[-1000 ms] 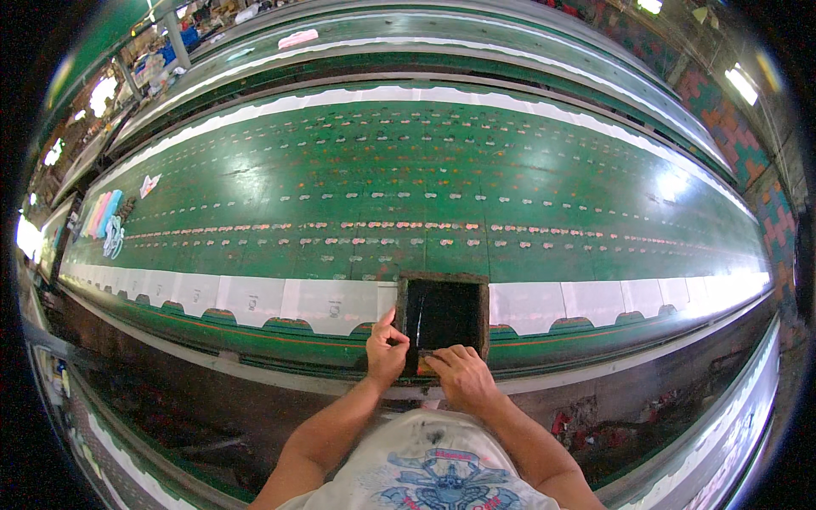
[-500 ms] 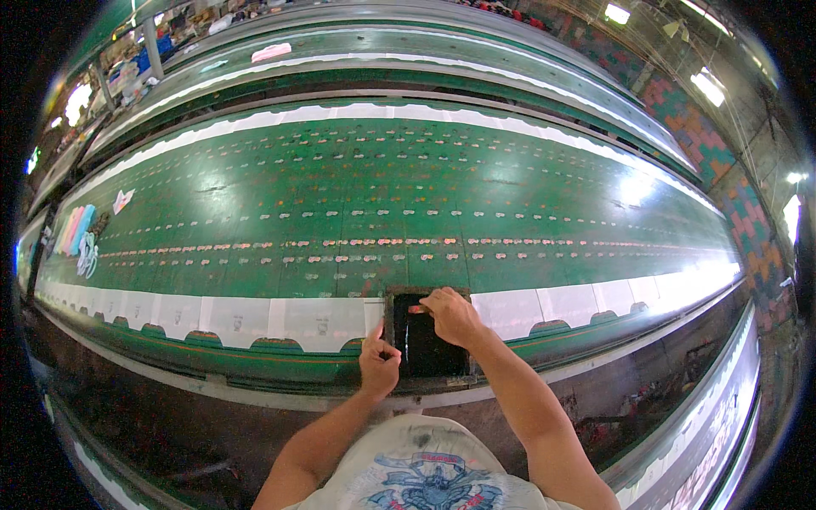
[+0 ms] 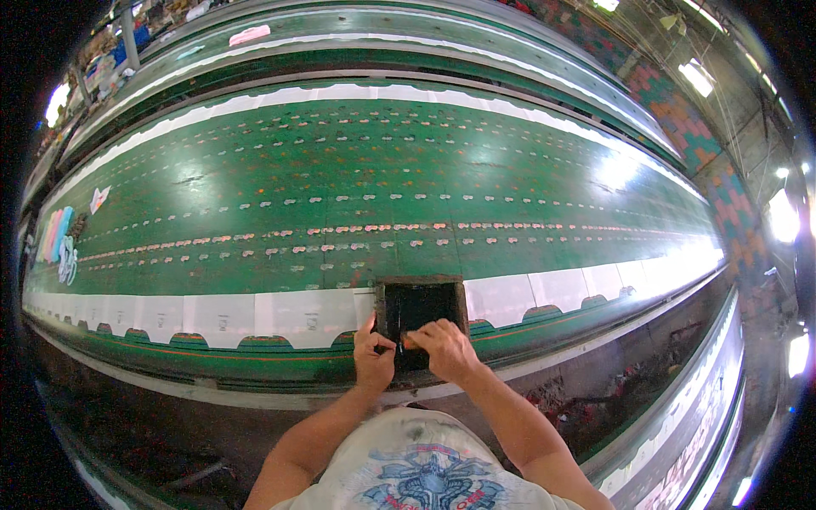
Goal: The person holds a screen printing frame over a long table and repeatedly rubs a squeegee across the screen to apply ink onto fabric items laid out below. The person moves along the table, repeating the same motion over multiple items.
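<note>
A small dark screen-printing frame [image 3: 421, 280] lies at the near edge of the long green table [image 3: 280, 183], over a row of white pieces [image 3: 279, 313]. My left hand [image 3: 372, 359] grips its left side near the front corner, fingers curled and one finger lying along the rim. Inside the frame, my right hand [image 3: 450, 352] is closed on a small orange-brown squeegee [image 3: 410, 343], whose lower edge is hidden against the black surface. The squeegee is in the nearer half of the frame, close to my left hand.
White pieces [image 3: 501, 299] continue right of the frame. Rows of small printed marks cross the table. Pink, yellow and blue bundles [image 3: 55, 234] sit at its far left end. More long tables run behind, one with a pink cloth [image 3: 249, 35]; another table [image 3: 680, 442] stands at lower right.
My right hand has drawn the squeegee from the far end of the frame toward its near end. The left hand stays on the frame's left side. The whole view has shifted slightly.
</note>
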`<state>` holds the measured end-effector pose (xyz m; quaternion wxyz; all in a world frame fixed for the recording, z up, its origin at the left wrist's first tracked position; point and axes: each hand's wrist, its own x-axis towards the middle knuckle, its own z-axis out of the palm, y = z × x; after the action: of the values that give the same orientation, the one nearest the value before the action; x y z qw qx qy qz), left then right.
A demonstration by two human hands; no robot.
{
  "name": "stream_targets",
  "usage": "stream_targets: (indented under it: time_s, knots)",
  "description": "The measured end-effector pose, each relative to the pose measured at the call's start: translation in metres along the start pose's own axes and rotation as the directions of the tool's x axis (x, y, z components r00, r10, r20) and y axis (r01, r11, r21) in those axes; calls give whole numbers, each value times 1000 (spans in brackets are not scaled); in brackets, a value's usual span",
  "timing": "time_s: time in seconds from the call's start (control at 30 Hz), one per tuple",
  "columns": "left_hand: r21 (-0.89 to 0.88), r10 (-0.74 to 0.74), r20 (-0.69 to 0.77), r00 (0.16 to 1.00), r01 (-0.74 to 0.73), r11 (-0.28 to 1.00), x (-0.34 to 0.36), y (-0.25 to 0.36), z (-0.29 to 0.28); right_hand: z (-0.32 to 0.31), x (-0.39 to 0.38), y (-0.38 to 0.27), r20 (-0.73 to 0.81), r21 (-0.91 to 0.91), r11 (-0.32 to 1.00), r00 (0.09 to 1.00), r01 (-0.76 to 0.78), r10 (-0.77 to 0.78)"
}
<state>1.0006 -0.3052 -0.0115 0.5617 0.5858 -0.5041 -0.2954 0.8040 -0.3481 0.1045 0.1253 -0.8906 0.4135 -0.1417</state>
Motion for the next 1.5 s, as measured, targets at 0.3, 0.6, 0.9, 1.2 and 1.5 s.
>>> stream_targets:
  time_s: [0.3,0.6,0.9,1.2,1.5]
  knots:
    - [26,-5,-4,1000,6,1000,3,3,-2,-3,-40,-11,-4,114,993,1000,1,0]
    - [124,196,-14,980,-193,973,4,44,49,-27,-77,48,-168,300,954,985,19,33]
    - [99,156,-8,988,-154,983,-12,65,174,-68,-145,156,-260,363,931,963,33,67]
    - [-9,-93,11,996,93,996,-27,57,228,-94,-174,215,-246,393,913,969,110,-10]
    - [-41,-177,29,984,178,983,-28,69,229,-103,-165,218,-187,324,928,974,186,-130]
